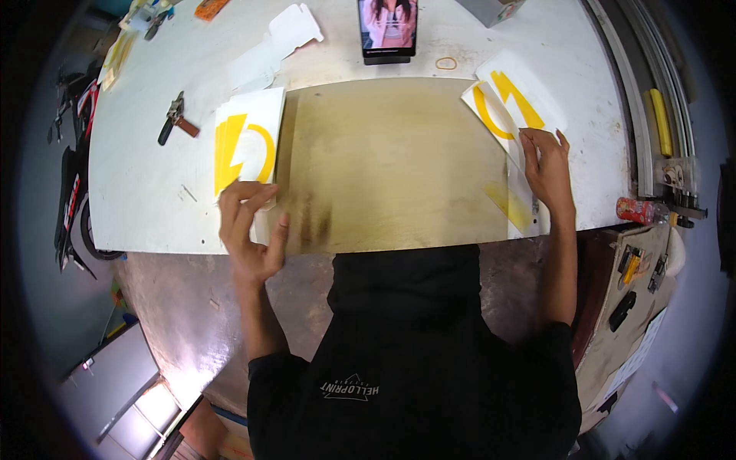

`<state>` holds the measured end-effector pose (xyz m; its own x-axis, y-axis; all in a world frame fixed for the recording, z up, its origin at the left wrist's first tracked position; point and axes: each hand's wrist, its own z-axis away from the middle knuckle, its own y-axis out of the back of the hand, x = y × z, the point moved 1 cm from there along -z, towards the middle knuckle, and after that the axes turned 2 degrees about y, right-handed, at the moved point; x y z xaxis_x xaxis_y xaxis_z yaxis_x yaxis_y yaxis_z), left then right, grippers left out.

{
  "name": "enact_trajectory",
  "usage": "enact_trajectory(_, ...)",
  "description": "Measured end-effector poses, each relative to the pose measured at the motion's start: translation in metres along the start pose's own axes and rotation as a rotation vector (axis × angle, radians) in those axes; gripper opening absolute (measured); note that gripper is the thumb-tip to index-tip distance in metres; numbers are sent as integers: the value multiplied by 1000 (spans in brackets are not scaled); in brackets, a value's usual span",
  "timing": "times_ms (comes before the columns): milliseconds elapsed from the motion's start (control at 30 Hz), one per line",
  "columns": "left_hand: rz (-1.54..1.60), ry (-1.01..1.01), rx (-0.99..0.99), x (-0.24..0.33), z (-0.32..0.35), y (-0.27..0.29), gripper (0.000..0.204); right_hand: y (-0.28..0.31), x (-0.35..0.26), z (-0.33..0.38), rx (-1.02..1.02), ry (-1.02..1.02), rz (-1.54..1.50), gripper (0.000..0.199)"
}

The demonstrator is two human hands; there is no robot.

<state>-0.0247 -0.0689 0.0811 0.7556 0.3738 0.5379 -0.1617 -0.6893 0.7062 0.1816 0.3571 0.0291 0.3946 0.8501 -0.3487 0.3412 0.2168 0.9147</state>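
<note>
My left hand (251,230) is over the lower end of a stack of white sheets (264,107) with yellow bolt and curve shapes. Its thumb and fingers are apart; whether the fingertips touch the paper is unclear. On the right, my right hand (546,169) pinches the edge of a printed sheet (498,119) with a yellow curve, which is tilted and partly turned. Under it lie more white sheets (529,84) with a yellow bolt shape. Between both hands lies a wide yellowish-brown board (391,161). Beside its lower right corner is a translucent yellow piece (507,205).
A phone (388,31) stands at the far side, near a rubber band (446,64). Cut white paper (295,32) lies at the back left. A dark tool with a brown handle (178,120) rests on the left. A red-labelled bottle (640,210) is beyond the table's right edge.
</note>
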Motion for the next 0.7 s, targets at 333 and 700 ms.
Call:
enact_trajectory(333,489,-6,-231,44,-30,-106,28,-6,3,17,263,-263,-237,9)
enact_trajectory(700,1483,703,-268,42,-32,-132,35,-19,-81,73,207,722,-60,25)
